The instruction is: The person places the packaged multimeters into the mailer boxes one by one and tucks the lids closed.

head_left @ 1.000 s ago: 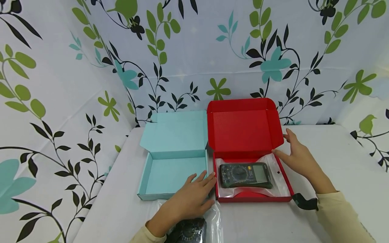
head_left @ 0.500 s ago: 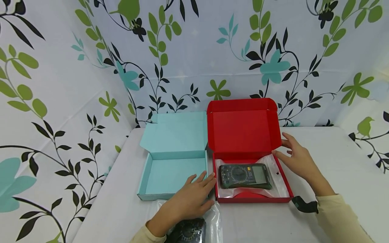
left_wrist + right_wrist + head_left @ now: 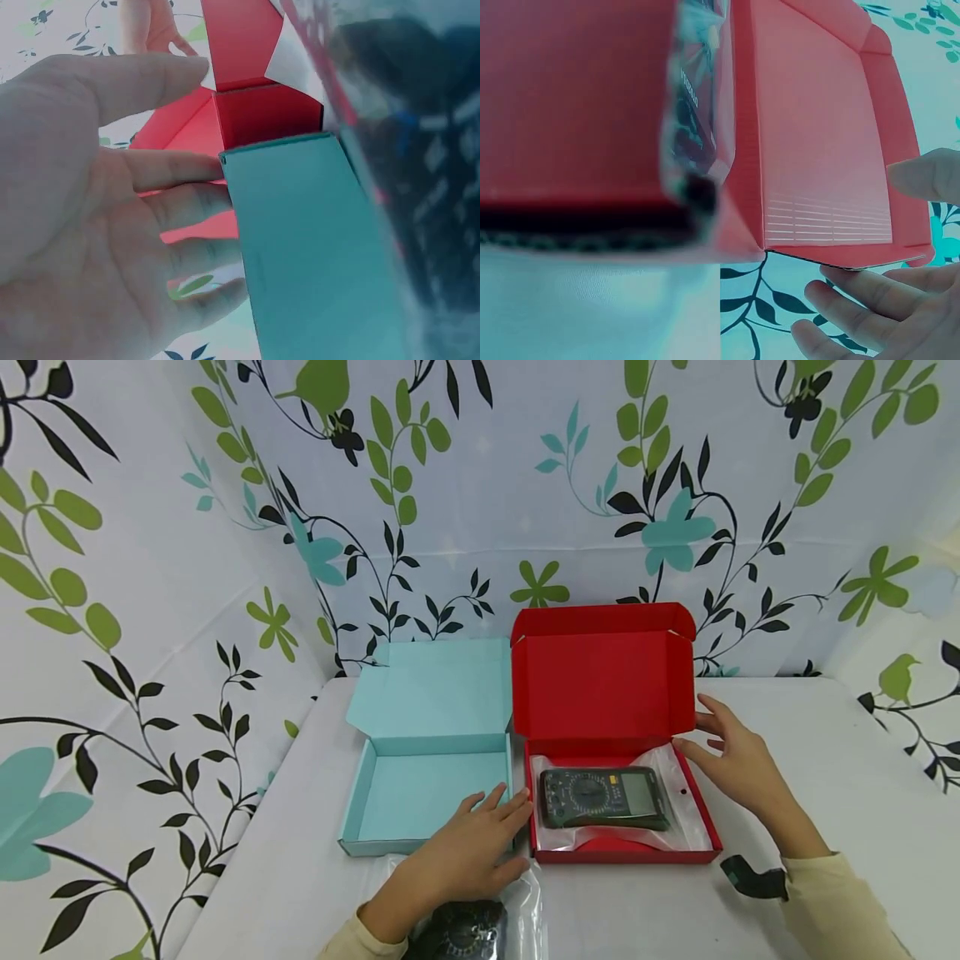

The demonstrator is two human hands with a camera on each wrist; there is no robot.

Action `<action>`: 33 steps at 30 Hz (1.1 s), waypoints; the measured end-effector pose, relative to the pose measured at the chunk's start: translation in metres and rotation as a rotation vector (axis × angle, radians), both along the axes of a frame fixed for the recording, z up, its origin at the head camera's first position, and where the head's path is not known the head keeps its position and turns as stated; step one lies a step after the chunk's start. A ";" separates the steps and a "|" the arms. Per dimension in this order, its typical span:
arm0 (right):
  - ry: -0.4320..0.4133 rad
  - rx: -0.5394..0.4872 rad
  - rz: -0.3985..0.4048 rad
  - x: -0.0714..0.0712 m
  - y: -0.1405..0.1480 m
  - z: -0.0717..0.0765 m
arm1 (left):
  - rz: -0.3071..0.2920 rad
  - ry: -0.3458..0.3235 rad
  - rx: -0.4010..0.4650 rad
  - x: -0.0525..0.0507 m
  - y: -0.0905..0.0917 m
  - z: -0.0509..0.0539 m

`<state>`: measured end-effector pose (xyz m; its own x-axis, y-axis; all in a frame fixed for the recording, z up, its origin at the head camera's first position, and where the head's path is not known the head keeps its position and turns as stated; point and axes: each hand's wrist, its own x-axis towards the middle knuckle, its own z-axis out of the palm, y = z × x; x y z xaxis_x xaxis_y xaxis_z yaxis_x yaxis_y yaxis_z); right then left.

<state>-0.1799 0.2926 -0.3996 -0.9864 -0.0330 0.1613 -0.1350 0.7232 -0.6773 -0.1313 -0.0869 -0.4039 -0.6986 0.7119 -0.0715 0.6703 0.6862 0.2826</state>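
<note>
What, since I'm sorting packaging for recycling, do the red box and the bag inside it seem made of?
Red box: probably cardboard, fairly matte, judging by its creased folds and flaps. Bag: likely plastic film, translucent and glossy, with wrinkles and bright highlights; exact plastic unclear.

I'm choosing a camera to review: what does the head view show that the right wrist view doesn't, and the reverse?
Only the head view: the left hand, the teal box and a bagged meter at the bottom edge.
Only the right wrist view: pale lines across the red lid.
Both: the right hand, the red box and the multimeter inside it.
</note>
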 end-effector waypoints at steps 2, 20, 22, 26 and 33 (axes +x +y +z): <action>0.001 -0.011 -0.003 0.002 -0.001 -0.001 | -0.006 0.003 0.029 -0.002 -0.002 0.002; 0.019 -0.025 -0.003 0.005 0.002 -0.004 | 0.190 -0.059 0.438 -0.050 -0.003 0.034; 0.013 -0.029 0.001 0.005 0.002 -0.004 | 0.191 -0.091 0.441 -0.052 -0.002 0.030; 0.009 -0.034 0.007 0.005 0.001 -0.004 | 0.199 -0.111 0.420 -0.054 -0.001 0.022; 0.019 -0.031 0.013 0.005 0.000 -0.003 | 0.183 -0.091 0.418 -0.053 0.001 0.018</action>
<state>-0.1747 0.2925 -0.4024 -0.9827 -0.0402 0.1808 -0.1568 0.7001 -0.6966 -0.1838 -0.0864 -0.3857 -0.8199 0.5579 0.1284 0.5080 0.6056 0.6126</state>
